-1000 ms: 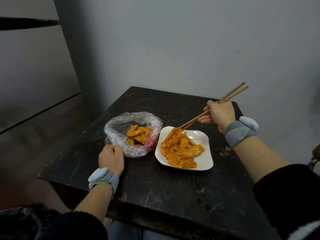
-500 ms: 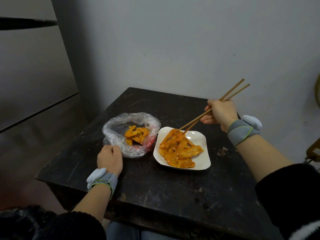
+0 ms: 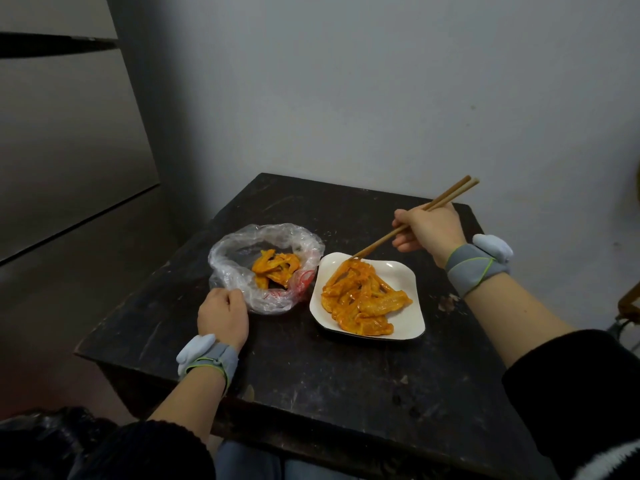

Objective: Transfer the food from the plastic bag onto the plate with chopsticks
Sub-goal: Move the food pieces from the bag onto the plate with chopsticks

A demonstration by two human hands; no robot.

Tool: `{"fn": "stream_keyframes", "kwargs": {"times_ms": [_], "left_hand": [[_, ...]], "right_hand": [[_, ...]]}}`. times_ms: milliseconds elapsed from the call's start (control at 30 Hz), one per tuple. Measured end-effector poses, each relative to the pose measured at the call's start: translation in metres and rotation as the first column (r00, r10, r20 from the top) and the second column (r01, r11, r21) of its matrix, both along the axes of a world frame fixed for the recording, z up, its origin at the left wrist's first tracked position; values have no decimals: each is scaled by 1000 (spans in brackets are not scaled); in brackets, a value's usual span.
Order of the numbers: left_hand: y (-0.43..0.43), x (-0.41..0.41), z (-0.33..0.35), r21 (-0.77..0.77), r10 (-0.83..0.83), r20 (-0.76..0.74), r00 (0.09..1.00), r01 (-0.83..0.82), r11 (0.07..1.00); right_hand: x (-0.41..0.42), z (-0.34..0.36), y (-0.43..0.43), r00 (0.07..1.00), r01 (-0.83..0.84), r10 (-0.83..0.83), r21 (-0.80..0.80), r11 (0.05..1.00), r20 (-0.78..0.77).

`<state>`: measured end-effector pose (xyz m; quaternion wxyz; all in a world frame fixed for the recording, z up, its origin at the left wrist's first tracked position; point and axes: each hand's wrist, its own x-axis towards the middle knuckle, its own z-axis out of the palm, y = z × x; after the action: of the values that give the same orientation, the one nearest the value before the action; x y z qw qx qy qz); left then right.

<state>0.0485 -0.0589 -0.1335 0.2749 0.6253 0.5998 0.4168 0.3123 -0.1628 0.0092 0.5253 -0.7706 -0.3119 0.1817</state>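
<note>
Gripping chopsticks (image 3: 412,221), right hand (image 3: 429,230) sets tips on food (image 3: 363,299) heaped on plate (image 3: 408,285); left hand (image 3: 221,315) curled, pinching plastic bag (image 3: 235,251) rim on tabletop (image 3: 329,375); few pieces inside bag.

Chopsticks (image 3: 398,233) over plate (image 3: 412,289)

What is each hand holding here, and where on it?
Right hand grips the chopsticks around mid-shaft; left hand pinches the plastic bag at its near rim.

dark table (image 3: 311,368); plastic bag (image 3: 242,247); plate (image 3: 408,306)
</note>
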Motion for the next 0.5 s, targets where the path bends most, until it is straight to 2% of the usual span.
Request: {"fn": "stream_keyframes", "kwargs": {"times_ms": [333, 500], "left_hand": [[1, -1, 0, 5, -10, 1, 1000, 10, 1000], [0, -1, 2, 0, -14, 10, 1000, 14, 1000]], "right_hand": [[-3, 1, -1, 999, 33, -33, -22, 999, -3], [-6, 5, 4, 1000, 16, -13, 98, 995, -25]]}}
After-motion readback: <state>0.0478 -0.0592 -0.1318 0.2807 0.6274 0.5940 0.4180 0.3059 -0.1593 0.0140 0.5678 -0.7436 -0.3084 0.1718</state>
